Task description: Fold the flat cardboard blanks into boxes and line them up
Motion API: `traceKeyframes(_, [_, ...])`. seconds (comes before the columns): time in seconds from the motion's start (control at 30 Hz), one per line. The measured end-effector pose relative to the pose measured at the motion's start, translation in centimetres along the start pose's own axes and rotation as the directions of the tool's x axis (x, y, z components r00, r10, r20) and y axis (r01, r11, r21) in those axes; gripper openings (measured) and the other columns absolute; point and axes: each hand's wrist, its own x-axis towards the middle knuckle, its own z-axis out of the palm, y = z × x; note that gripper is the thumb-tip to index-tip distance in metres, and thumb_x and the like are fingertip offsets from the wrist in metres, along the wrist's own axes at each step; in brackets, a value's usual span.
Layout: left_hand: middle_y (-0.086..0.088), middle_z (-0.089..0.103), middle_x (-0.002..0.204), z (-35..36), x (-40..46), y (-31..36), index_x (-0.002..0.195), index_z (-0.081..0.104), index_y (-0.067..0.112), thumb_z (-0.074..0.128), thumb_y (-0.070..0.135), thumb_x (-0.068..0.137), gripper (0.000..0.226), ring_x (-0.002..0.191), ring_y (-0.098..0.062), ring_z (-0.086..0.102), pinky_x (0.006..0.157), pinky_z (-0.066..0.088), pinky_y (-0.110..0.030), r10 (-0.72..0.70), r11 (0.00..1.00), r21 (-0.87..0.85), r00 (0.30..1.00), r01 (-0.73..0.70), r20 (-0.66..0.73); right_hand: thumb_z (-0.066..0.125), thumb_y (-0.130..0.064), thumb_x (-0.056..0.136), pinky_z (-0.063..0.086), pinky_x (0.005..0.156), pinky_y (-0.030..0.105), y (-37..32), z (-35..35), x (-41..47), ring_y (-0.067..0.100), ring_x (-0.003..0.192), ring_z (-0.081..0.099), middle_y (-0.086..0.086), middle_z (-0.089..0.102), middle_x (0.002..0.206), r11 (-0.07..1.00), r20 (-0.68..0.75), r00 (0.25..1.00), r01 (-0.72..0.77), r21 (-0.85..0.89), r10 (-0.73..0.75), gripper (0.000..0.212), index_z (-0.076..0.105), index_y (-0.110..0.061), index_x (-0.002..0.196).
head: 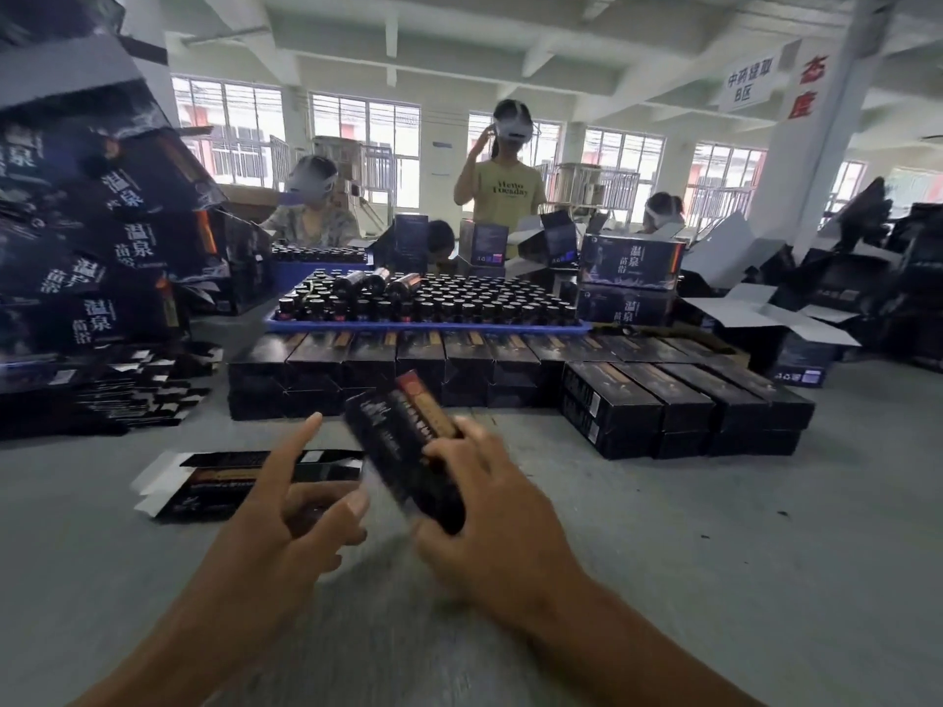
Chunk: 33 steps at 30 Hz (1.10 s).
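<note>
The right hand [490, 507] grips a folded, long black cardboard box [405, 454] with an orange stripe, tilted above the grey table [714, 528]; the left hand [286, 507] hovers just beside the box, fingers spread, holding nothing; a flat black cardboard blank [245, 479] lies left of the box; rows of finished black boxes [510, 369] stand behind it.

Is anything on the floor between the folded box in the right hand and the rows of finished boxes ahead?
Nothing visible. The right hand grips the folded box above bare grey floor, which runs unbroken to the finished rows. The flat blanks lie off to the left, outside that path.
</note>
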Motion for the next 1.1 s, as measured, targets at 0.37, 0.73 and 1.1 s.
traceKeyframes(0.37, [0.045, 0.058, 0.106, -0.1, 0.0, -1.3, 0.117, 0.049, 0.059, 0.059, 0.044, 0.095, 0.029, 0.101, 0.016, 0.058, 0.079, 0.051, -0.017, -0.012, 0.876, 0.475, 0.978, -0.09, 0.207, 0.048, -0.036, 0.099, 0.034, 0.114, 0.047, 10.3, -2.2, 2.4, 0.026, 0.144, 0.029, -0.002, 0.045, 0.151, 0.834, -0.084, 0.888, -0.454, -0.314, 0.452, 0.047, 0.049, -0.023, 0.144])
traceKeyframes(0.73, [0.052, 0.048, 0.11, 0.1, 0.3, -2.2, 0.106, 0.053, 0.06, 0.059, 0.048, 0.095, 0.018, 0.1, 0.019, 0.053, 0.076, 0.048, -0.013, 0.042, 0.821, 0.545, 0.971, -0.169, 0.237, 0.042, -0.023, 0.103, 0.035, 0.105, 0.044, 9.3, -1.0, 3.8, 0.025, 0.138, 0.034, -0.001, 0.045, 0.148, 0.766, -0.091, 0.896, -0.421, -0.486, 0.434, 0.036, 0.046, -0.019, 0.138])
traceKeyframes(1.1, [0.048, 0.048, 0.111, 0.3, -0.1, -2.0, 0.107, 0.054, 0.06, 0.057, 0.049, 0.096, 0.015, 0.102, 0.017, 0.051, 0.077, 0.048, -0.012, 0.077, 0.81, 0.551, 0.968, -0.2, 0.239, 0.049, -0.015, 0.099, 0.039, 0.1, 0.042, 9.6, -0.9, 5.4, 0.028, 0.13, 0.039, 0.003, 0.048, 0.142, 0.767, -0.077, 0.906, -0.395, -0.506, 0.416, 0.033, 0.05, -0.016, 0.132])
